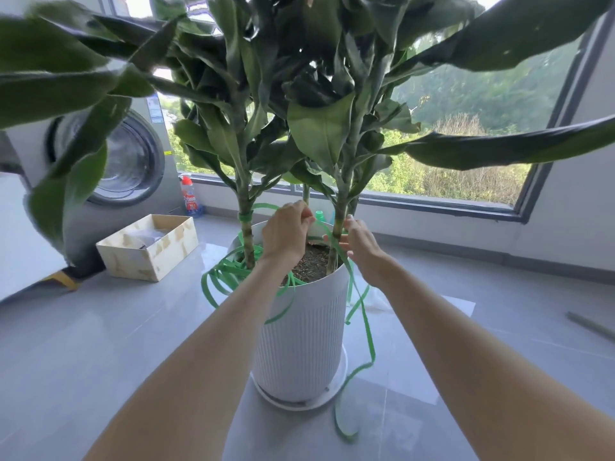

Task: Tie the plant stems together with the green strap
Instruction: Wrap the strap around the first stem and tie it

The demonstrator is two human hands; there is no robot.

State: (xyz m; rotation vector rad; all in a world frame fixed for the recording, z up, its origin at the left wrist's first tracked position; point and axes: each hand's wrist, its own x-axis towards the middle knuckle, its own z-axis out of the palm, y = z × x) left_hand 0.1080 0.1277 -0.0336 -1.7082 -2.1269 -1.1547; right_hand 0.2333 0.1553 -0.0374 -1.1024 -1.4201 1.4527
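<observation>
A tall leafy plant stands in a white ribbed pot (299, 344). The green strap (361, 314) is wound round the left stem (247, 234), arcs over to the middle, and hangs in loose loops down both sides of the pot. My left hand (287, 232) is above the soil between the stems, its curled fingers pinching the strap. My right hand (361, 249) is beside the right stem (337, 224), fingers stretched out against the strap where it passes that stem. A thin third stem (305, 194) rises behind my left hand.
A washing machine (126, 161) stands at the left with an open wooden box (149, 247) in front of it. A red bottle (190, 197) sits at the window sill. A saucer (336, 390) lies under the pot. Large leaves hang overhead. A white sheet (432, 306) lies on the grey floor.
</observation>
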